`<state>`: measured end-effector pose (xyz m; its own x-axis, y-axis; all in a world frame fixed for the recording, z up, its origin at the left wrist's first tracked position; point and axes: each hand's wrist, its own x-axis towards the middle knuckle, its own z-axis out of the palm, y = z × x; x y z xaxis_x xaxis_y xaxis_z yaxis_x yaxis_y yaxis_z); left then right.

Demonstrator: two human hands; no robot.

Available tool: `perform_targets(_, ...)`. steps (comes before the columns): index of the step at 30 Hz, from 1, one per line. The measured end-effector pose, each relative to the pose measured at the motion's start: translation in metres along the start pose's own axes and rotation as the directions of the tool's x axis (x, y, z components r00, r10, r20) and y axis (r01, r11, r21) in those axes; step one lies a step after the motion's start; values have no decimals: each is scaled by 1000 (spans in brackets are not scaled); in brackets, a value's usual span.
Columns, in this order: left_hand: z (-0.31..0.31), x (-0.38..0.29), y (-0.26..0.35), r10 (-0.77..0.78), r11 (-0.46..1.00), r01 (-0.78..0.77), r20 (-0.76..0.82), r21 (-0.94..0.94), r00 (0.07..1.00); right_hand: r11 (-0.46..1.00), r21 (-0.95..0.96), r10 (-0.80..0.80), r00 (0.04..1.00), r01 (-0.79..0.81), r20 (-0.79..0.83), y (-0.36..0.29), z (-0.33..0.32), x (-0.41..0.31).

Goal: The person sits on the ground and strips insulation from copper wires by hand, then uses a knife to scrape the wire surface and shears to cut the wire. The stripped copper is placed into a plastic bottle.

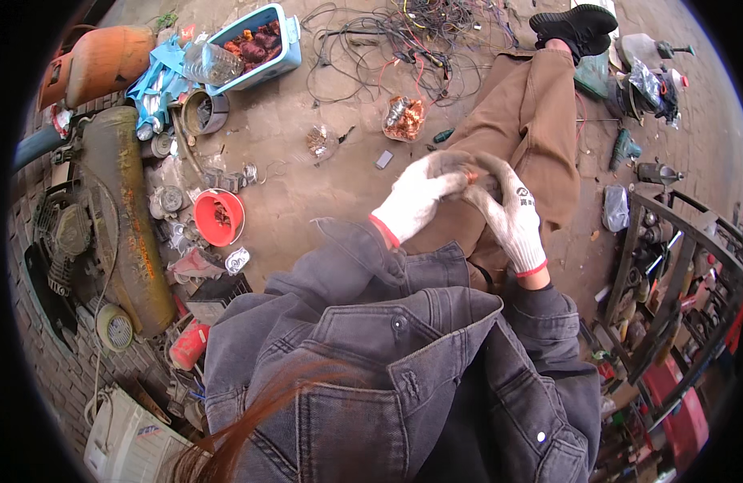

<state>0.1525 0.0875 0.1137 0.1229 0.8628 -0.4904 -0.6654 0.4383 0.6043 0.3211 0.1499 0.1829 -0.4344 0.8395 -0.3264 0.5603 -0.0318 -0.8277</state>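
My left hand (416,193), in a white knit work glove with a red cuff, meets my right hand (510,211), gloved alike, above my brown trousers. Between the fingers of both hands shows a small coil of copper-coloured wire (471,177), mostly hidden by the gloves. Beyond my hands on the ground stands a clear container of copper-coloured wire (404,119). Left of it sits a clear plastic bowl with small scraps (321,142). A small grey rectangular object (383,160) lies nearer my left hand.
Tangled cables (401,36) spread at the top. A blue plastic tub (290,51) holds reddish wire; a red bucket (238,214) stands at left, near orange (114,60) and yellowish (136,241) gas cylinders. At right are a green power drill (624,149) and a metal rack (628,253).
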Motion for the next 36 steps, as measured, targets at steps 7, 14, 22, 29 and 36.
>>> perform_targets(7,-69,40,1,324,772,47,-457,634,828,990,78,116,993,-115,-17,11,-1,-2)
perform_targets(14,-110,62,2,395,414,156,-331,897,857,994,-43,104,991,-101,83,10,6,-7)
perform_targets(22,-126,62,-9,544,221,157,-255,963,799,993,-26,115,986,-113,121,13,9,-1)
perform_targets(29,-112,62,-9,585,-261,195,-6,945,811,995,-81,67,990,-57,128,20,14,-3)
perform_targets(36,-122,54,-6,532,127,-64,-14,990,846,994,-112,-6,997,14,74,31,16,-8)
